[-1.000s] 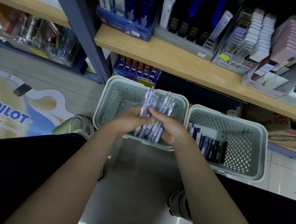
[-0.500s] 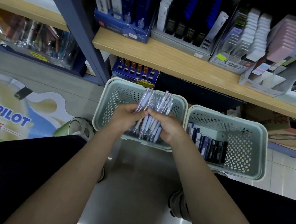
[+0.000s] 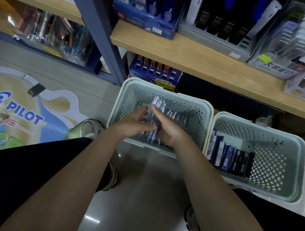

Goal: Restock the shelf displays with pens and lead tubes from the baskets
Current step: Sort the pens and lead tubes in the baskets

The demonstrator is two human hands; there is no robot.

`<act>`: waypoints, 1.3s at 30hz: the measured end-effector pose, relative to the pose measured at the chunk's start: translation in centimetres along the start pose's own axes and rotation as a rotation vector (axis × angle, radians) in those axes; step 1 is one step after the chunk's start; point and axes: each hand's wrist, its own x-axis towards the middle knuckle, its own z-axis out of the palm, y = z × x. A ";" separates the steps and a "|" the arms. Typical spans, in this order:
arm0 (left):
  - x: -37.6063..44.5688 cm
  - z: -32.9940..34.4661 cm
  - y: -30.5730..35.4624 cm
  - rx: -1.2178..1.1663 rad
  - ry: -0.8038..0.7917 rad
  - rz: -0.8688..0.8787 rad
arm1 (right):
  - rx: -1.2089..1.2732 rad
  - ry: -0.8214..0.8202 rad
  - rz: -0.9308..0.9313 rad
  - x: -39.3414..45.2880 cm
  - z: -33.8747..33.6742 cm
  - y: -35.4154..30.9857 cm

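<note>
- While both hands close around the bundle of pens (image 3: 156,119) over the left basket (image 3: 206,120), left hand (image 3: 135,122) and right hand (image 3: 167,129) cup it from either side.
- Judged light, stiff, slick plastic; likely to fan out unless squeezed mid-barrel.
- Lead tubes (image 3: 230,156) lie in the basket right of it.
- Blur hides pen count; fingertips behind the pens unseen.

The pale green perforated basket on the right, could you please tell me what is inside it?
The right pale green perforated basket holds a row of dark lead-tube packs along its left side. Its near wall hides their bottoms.
</note>
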 end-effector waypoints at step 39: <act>-1.1 -0.4 -6.9 1.003 0.785 0.315 | -0.258 0.301 0.220 5.2 0.9 0.6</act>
